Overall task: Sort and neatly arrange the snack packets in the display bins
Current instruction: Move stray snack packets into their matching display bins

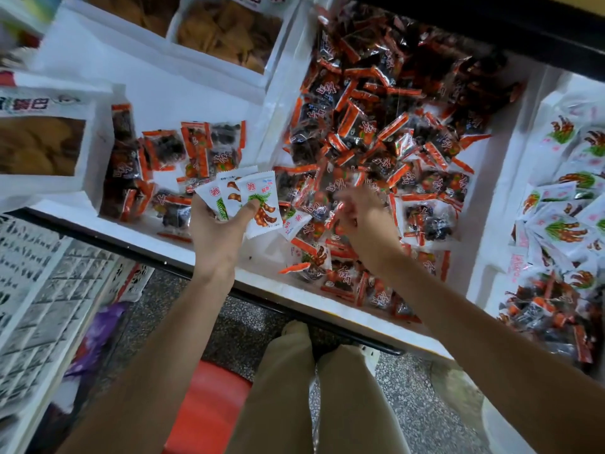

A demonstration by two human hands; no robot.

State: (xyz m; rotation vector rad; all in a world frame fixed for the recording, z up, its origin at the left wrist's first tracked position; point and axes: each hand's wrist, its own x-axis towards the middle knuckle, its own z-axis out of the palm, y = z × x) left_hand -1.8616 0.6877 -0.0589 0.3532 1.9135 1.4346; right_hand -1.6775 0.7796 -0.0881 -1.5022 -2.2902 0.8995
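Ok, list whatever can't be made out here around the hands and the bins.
Head view, right hand: motion blur hides whether it grips a packet.
White packets in the left hand: overlap hides the count, and the print is too small to read.
Right bin: cut off by the frame's right edge.
Brown snack bags: cut off by the top edge.
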